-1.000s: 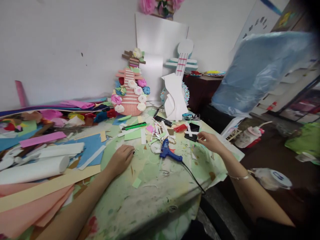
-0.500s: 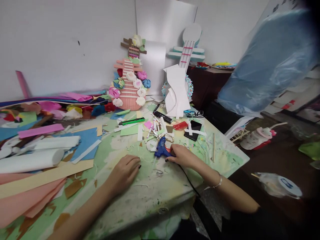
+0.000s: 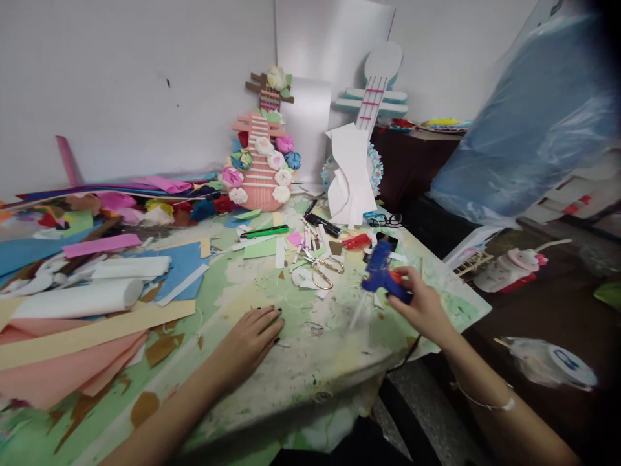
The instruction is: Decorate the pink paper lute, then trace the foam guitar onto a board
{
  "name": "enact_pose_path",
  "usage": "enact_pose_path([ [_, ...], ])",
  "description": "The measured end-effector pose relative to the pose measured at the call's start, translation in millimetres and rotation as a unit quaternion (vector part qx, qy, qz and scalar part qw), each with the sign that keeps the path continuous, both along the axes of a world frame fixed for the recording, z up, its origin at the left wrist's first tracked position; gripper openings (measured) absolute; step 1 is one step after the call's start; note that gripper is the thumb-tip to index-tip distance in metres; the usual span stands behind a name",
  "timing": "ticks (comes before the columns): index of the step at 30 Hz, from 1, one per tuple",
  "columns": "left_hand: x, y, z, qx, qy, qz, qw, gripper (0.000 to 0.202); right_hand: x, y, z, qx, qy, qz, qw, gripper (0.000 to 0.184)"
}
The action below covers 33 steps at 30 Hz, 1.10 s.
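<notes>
A blue hot glue gun (image 3: pixel 381 268) is gripped in my right hand (image 3: pixel 423 304), raised a little over the right part of the table, its cord hanging down behind the wrist. A glue stick seems to trail from it, blurred by motion. My left hand (image 3: pixel 257 333) lies flat on the table, fingers stretched out and holding nothing. Gold-handled scissors (image 3: pixel 326 270) lie between the two hands, among white paper scraps. Beyond them are black pens (image 3: pixel 323 224), a green cutter-like tool (image 3: pixel 264 231) and a red object (image 3: pixel 356 242).
Two decorated paper instruments stand at the back: a pink one with flowers (image 3: pixel 262 175) and a white-and-blue one (image 3: pixel 371 110). Coloured paper and white foam rolls (image 3: pixel 77 299) cover the left side. Glasses (image 3: pixel 385 220) and a partly hidden phone (image 3: pixel 388 241) lie at the right; a bagged blue object (image 3: pixel 524 123) stands beyond.
My right hand has lifted the glue gun off the table and carried it to the right, uncovering the scissors. My left hand stays resting on the table.
</notes>
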<state>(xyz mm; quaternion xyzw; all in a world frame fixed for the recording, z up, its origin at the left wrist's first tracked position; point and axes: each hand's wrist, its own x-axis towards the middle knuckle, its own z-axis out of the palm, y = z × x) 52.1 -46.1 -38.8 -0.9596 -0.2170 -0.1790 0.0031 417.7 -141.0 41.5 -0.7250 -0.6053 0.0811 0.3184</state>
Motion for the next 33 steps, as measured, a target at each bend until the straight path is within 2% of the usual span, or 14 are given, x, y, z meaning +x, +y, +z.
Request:
enact_pose_path([
  [3, -16, 3, -5.8, 0.02, -0.034, 0.014, 0.999, 0.033, 62, -23, -12.2, 0.031, -0.032, -0.166, 0.985, 0.04],
  [5, -23, 7, -8.2, 0.027, -0.061, 0.031, 0.997, 0.031, 102, -36, -26.6, 0.012, -0.065, -0.25, 0.966, 0.042],
  [7, -25, 11, -8.1, 0.025, -0.081, 0.053, 0.995, 0.027, 133, -46, -42.0, -0.042, -0.095, -0.278, 0.955, 0.044],
  [9, -23, 16, -6.3, 0.011, -0.093, 0.074, 0.993, 0.025, 149, -51, -55.1, -0.078, -0.113, -0.269, 0.953, 0.043],
  [12, -16, 21, -3.6, -0.005, -0.11, 0.095, 0.989, 0.025, 155, -47, -66.4, -0.083, -0.125, -0.249, 0.957, 0.036],
  [16, -13, 22, -3.8, 0.012, -0.13, 0.104, 0.986, 0.023, 152, -33, -67.7, -0.077, -0.139, -0.243, 0.957, 0.034],
  [20, -11, 24, -5.4, 0.031, -0.141, 0.107, 0.984, 0.021, 158, -31, -63.4, -0.079, -0.131, -0.246, 0.957, 0.035],
  [25, -9, 26, -5.1, 0.036, -0.146, 0.107, 0.983, 0.019, 165, -40, -57.8, -0.083, -0.132, -0.256, 0.954, 0.046],
  [29, -8, 24, -3.1, 0.037, -0.151, 0.11, 0.982, 0.019, 163, -43, -47.6, -0.053, -0.156, -0.269, 0.949, 0.054],
  [33, -7, 21, -2.1, 0.042, -0.154, 0.123, 0.979, 0.019, 154, -34, -31.3, -0.006, -0.167, -0.226, 0.96, 0.052],
])
